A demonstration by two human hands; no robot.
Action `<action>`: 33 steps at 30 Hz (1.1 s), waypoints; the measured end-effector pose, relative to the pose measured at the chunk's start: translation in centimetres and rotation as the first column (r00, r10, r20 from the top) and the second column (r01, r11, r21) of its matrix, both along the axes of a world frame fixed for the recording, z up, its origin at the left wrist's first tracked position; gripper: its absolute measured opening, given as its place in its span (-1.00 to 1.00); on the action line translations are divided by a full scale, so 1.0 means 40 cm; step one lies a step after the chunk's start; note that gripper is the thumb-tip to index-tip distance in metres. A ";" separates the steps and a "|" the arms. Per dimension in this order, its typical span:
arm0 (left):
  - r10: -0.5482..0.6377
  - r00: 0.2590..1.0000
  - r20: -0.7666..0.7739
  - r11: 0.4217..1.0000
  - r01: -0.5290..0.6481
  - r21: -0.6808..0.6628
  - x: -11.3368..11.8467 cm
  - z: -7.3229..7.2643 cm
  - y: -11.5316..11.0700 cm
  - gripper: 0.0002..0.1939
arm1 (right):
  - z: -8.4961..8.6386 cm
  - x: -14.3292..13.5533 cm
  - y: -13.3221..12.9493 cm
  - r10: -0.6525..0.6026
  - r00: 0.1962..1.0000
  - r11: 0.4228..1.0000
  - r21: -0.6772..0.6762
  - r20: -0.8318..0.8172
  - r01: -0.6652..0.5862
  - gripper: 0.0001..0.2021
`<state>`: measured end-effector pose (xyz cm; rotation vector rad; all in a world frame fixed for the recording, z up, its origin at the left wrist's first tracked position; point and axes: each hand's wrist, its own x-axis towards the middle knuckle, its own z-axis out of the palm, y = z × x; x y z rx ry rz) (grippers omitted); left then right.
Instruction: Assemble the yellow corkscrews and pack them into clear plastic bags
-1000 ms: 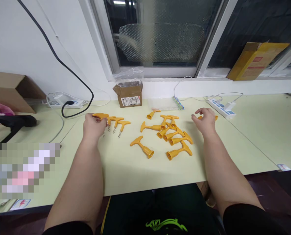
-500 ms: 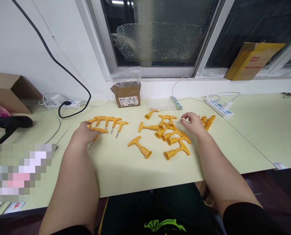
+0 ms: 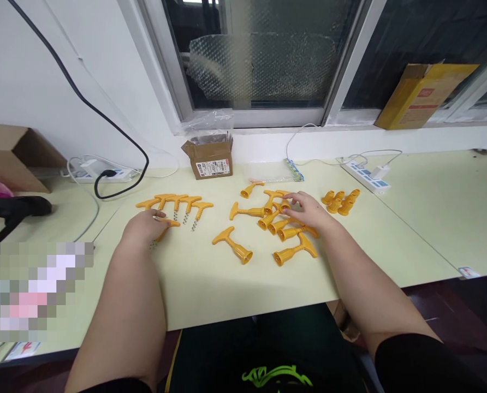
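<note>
At the left, my left hand (image 3: 142,228) has its fingers closed on a yellow corkscrew (image 3: 162,233), which lies in front of several bare corkscrews (image 3: 190,204) with metal spirals. My right hand (image 3: 304,210) reaches over the middle pile of corkscrews with bell-shaped bases (image 3: 282,226). Its thumb and fingertips are bent at one of these pieces, and whether they grip it is hard to tell. A single belled corkscrew (image 3: 233,245) lies nearer the front edge, and another (image 3: 251,189) lies behind the pile. Several loose yellow bell pieces (image 3: 342,202) stand at the right.
An open cardboard box (image 3: 211,158) and a clear plastic bag (image 3: 268,172) are at the back by the wall. Power strips (image 3: 365,176) with cables lie at the back right and left. A black object (image 3: 18,210) extends in from the left edge.
My right hand has moved left from beside the loose bell pieces to the pile, uncovering those pieces. My left hand has shifted slightly, and its corkscrew is a little lower.
</note>
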<state>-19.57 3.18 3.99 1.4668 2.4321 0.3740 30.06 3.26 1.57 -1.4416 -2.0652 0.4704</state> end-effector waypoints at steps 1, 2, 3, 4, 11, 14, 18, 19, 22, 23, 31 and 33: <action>0.003 1.000 -0.003 1.000 -0.003 0.006 -0.002 -0.003 0.002 -0.64 | -0.002 -0.006 -0.001 0.009 1.000 1.000 -0.025 0.015 -0.009 -0.53; 0.007 1.000 -0.005 1.000 -0.007 0.016 -0.003 -0.005 0.003 -0.65 | -0.003 -0.010 -0.001 0.016 1.000 0.999 -0.051 0.023 -0.015 -0.52; 0.013 1.000 -0.006 0.999 -0.013 0.030 -0.002 -0.006 0.003 -0.65 | -0.004 -0.014 -0.001 0.019 1.000 0.997 -0.076 0.025 -0.018 -0.50; 0.020 1.000 -0.001 0.999 -0.020 0.043 -0.001 -0.005 0.002 -0.64 | -0.005 -0.017 0.000 0.019 1.000 0.995 -0.098 0.023 -0.017 -0.49; 0.010 0.997 0.071 0.961 -0.029 0.274 0.049 0.023 -0.021 -0.76 | -0.006 -0.025 0.007 0.000 1.000 0.988 -0.154 0.017 0.002 -0.54; -0.198 0.978 0.061 0.893 0.154 0.422 0.119 0.018 -0.027 -0.80 | -0.006 -0.031 0.008 -0.035 0.999 0.985 -0.168 0.023 0.038 -0.53; -0.591 0.804 -0.066 0.638 0.516 0.571 0.249 -0.007 -0.038 -0.86 | -0.004 -0.035 0.011 -0.192 0.979 0.980 -0.068 -0.074 0.188 -0.64; -0.641 0.763 -0.080 0.601 0.564 0.567 0.280 -0.013 -0.043 -0.86 | -0.002 -0.033 0.012 -0.240 0.961 0.971 -0.034 -0.137 0.237 -0.66; -0.758 0.644 -0.100 0.484 0.659 0.576 0.364 -0.017 -0.060 -0.75 | 0.008 -0.028 0.010 -0.261 0.880 0.957 0.014 -0.396 0.290 -0.73; -0.781 0.618 -0.089 0.458 0.664 0.592 0.389 -0.014 -0.065 -0.72 | 0.013 -0.029 0.007 -0.221 0.844 0.967 0.002 -0.488 0.254 -0.75; -0.751 0.321 0.576 0.660 0.363 0.658 0.537 -0.005 -0.089 -0.60 | 0.049 -0.115 -0.062 -0.020 0.637 0.863 -0.335 -0.770 -0.378 -0.63; -0.691 0.260 0.675 0.720 0.331 0.610 0.543 -0.016 -0.093 -0.66 | 0.045 -0.131 -0.071 0.006 0.664 0.839 -0.357 -0.748 -0.410 -0.61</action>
